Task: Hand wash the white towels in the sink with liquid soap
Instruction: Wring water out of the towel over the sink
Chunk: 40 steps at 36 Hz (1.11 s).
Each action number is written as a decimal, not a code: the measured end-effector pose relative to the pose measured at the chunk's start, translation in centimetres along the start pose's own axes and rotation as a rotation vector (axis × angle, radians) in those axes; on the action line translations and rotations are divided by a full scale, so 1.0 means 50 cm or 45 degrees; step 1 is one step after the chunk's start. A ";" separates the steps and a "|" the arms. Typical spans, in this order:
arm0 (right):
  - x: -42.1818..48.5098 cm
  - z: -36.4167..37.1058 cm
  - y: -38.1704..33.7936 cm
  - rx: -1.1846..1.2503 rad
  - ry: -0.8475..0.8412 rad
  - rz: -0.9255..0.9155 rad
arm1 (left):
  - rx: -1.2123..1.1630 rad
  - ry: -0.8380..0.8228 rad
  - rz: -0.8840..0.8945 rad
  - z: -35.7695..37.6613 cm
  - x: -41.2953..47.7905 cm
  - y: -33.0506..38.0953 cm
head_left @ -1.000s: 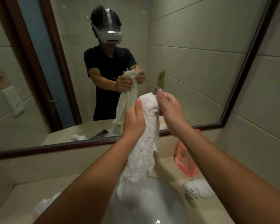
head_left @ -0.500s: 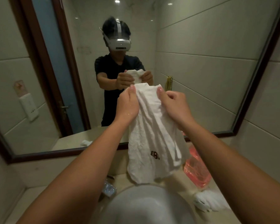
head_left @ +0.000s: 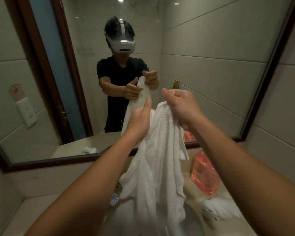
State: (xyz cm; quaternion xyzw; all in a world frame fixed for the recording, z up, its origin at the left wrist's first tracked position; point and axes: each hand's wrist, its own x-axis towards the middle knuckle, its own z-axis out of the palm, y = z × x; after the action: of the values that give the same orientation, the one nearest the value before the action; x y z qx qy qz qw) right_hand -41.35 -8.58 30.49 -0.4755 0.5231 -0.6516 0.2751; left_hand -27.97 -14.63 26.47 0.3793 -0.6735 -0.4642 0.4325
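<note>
- Step in hand, as I read it: towel (head_left: 157,160) lifted over the sink (head_left: 192,217), likely being opened out or drained before a wring or more scrubbing.
- Right hand (head_left: 182,108): grip closed on the towel's top edge, cloth bunched in the fist. Wet sheen on the knuckles and wrist.
- Left hand (head_left: 140,120): fingers wrapped around a fold just below and left of the right grip, thumb pointing up. Closed on the towel, looser than the right.
- Towel hangs straight down from both grips, its lower end over or in the basin; can't tell if it touches.
- To do it well: keep both grips directly above the basin so drips land inside, not on the worktop (head_left: 32,217).
- Slide the left grip down the length, squeeze in sections, twist against the right.
- Wet terry is heavy and slippery with soap; take a full-fist hold, not a fingertip pinch.
- Pink soap bottle (head_left: 203,174) sits below and right of the right grip, near the hanging edge; avoid swinging cloth into it.
- Second towel (head_left: 220,210) lies on the worktop, below the right forearm.
</note>
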 end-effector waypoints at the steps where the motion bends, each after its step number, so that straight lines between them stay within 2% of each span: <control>1: 0.002 0.002 0.002 0.019 -0.002 0.011 | 0.003 -0.051 -0.013 0.003 -0.005 0.000; 4: 0.010 0.004 0.008 0.041 -0.007 0.033 | -0.073 -0.151 -0.027 0.002 -0.010 -0.002; 6: 0.010 0.008 0.015 0.017 -0.015 0.028 | 0.052 -0.149 0.028 0.004 -0.015 0.000; 9: 0.005 0.008 0.026 0.010 -0.003 0.053 | 0.184 -0.107 0.172 0.009 -0.022 -0.011; 11: 0.005 0.001 0.024 0.023 0.021 0.055 | 0.249 -0.110 0.365 0.004 -0.021 -0.019; 13: 0.009 -0.008 0.020 0.038 0.040 0.029 | 0.457 -0.186 0.548 -0.001 -0.016 -0.029; 14: 0.010 -0.011 0.016 0.040 0.042 0.012 | 0.530 -0.216 0.595 0.000 -0.012 -0.037; 16: 0.011 -0.015 0.008 0.033 0.024 -0.008 | 0.489 -0.205 0.620 0.007 -0.008 -0.048; 22: -0.010 -0.048 0.014 -0.003 -0.043 -0.060 | 0.107 0.052 0.549 0.029 -0.014 -0.011; 27: -0.045 -0.063 0.088 -0.095 -0.234 0.141 | 0.085 0.014 0.533 0.029 0.000 0.026; 31: -0.082 -0.070 0.109 -0.346 -0.376 0.208 | 0.062 0.043 0.475 0.028 0.013 0.033; 34: -0.093 -0.071 0.109 -0.338 -0.306 0.195 | 0.089 0.047 0.439 0.021 0.024 0.036; 37: -0.081 -0.061 0.095 -0.264 -0.155 0.224 | 0.107 0.036 0.307 0.021 0.026 0.041; 40: -0.064 -0.040 0.071 0.136 -0.063 0.314 | 0.152 -0.070 0.172 0.017 0.022 0.019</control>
State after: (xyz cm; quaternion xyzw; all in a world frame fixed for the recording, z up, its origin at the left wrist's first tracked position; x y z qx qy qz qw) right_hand -42.38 -6.05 26.08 -0.4082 0.5352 -0.6278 0.3908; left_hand -29.26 -15.12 27.46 0.3454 -0.7356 -0.4031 0.4208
